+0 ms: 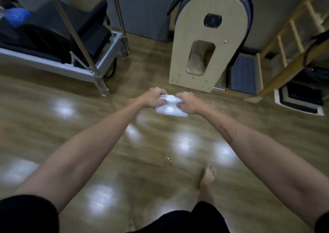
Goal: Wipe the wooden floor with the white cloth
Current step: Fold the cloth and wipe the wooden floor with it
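Note:
A bunched white cloth (170, 107) is held out in front of me at arm's length, above the shiny wooden floor (89, 126). My left hand (154, 97) grips its left end with curled fingers. My right hand (187, 102) grips its right end the same way. Both arms are stretched forward. The cloth is off the floor. Part of it is hidden inside my fists.
A metal-framed exercise machine (99, 61) with black pads stands at the back left. A wooden arched barrel (204, 44) stands just beyond my hands, with a wooden ladder frame (292, 37) to the right. My bare foot (208, 175) is on the floor below.

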